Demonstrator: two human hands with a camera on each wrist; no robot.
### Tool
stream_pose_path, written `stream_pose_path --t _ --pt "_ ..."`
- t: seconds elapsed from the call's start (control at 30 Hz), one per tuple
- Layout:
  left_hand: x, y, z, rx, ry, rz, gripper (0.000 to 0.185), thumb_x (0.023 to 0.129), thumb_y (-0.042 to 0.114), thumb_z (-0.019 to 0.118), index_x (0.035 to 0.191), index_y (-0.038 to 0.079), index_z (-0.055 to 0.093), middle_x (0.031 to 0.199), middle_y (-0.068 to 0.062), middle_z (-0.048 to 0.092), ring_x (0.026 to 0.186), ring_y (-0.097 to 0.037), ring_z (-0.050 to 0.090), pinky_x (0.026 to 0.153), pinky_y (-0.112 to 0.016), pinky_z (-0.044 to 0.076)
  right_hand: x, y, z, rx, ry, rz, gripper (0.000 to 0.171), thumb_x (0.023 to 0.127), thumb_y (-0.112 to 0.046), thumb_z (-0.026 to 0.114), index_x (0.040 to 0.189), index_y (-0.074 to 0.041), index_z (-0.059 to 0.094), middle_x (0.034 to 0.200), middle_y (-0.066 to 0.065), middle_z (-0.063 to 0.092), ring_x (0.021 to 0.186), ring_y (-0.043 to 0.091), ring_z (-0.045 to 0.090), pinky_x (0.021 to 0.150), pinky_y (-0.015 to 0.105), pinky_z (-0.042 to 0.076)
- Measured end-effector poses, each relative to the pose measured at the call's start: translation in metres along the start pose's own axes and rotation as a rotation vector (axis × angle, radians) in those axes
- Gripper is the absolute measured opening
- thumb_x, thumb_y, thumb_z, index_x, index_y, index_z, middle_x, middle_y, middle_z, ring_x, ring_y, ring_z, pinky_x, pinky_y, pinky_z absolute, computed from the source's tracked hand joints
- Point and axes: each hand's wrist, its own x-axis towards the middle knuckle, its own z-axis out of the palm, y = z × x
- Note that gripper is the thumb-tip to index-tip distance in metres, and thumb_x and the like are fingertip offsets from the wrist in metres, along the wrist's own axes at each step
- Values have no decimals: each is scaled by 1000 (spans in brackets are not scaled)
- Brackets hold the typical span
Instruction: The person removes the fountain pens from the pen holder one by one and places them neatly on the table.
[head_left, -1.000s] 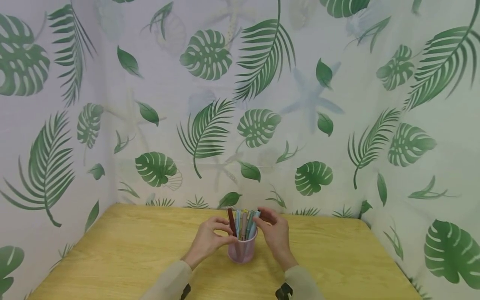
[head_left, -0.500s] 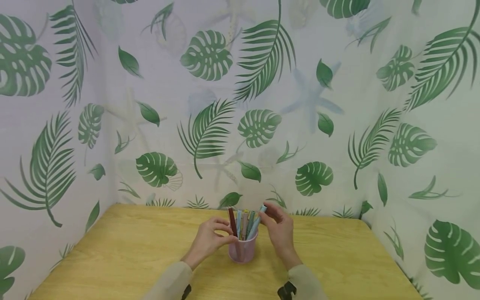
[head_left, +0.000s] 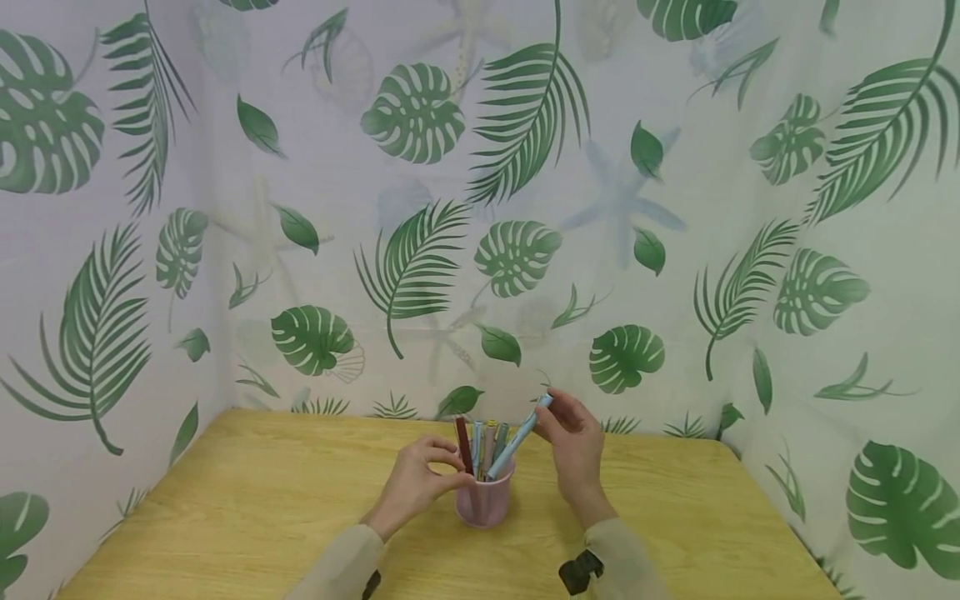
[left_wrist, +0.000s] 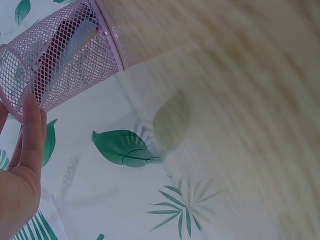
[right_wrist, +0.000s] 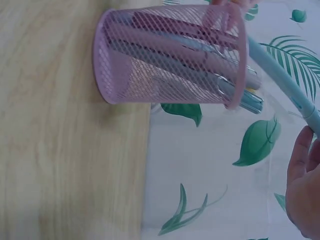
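A pink mesh pen holder [head_left: 491, 507] stands upright on the table with several pens in it. At its left side my left hand [head_left: 420, 475] holds the rim between thumb and fingers; the left wrist view has those fingers [left_wrist: 32, 135] against the mesh. My right hand [head_left: 579, 446] pinches a light blue pen [head_left: 522, 433] near its upper end. That pen leans to the right, its lower end still at the holder's mouth. Staying in the holder are a dark red pen [head_left: 463, 443], a pinkish pen [right_wrist: 200, 52] and a teal pen [right_wrist: 245, 100], among others.
The holder rests on a wood-grain table [head_left: 300, 500]. Behind and on both sides hang white sheets [head_left: 555, 350] printed with green leaves. Dark devices sit at both wrists, such as the right wrist device [head_left: 580, 572].
My right hand has moved up and to the right, drawing the light blue pen partly out and tilting it. My left hand has stayed at the holder.
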Motion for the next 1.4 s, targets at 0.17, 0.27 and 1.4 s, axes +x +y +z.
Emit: stream_pose_path --t 0.17,0.27,1.4 --pt "1 1 0 14 -6 16 17 76 28 85 77 14 77 108 -9 68 104 -29 62 64 -17 56 6 -8 -7 32 -7 -10 33 87 -1 72 119 4 64 99 7 70 83 10 69 76 35 62" --pt "1 1 0 18 -9 15 18 75 30 85 78 14 77 108 -8 68 104 -27 62 65 -17 56 7 -8 -12 26 -16 17 32 87 -2 72 118 2 65 98 3 71 84 10 69 76 35 62" --pt "1 0 -5 0 -55 11 20 77 32 83 82 13 78 104 -6 68 105 -27 64 67 -15 58 6 41 -55 -272 -170 341 36 90 -5 69 124 4 62 101 5 73 86 11 69 74 33 62"
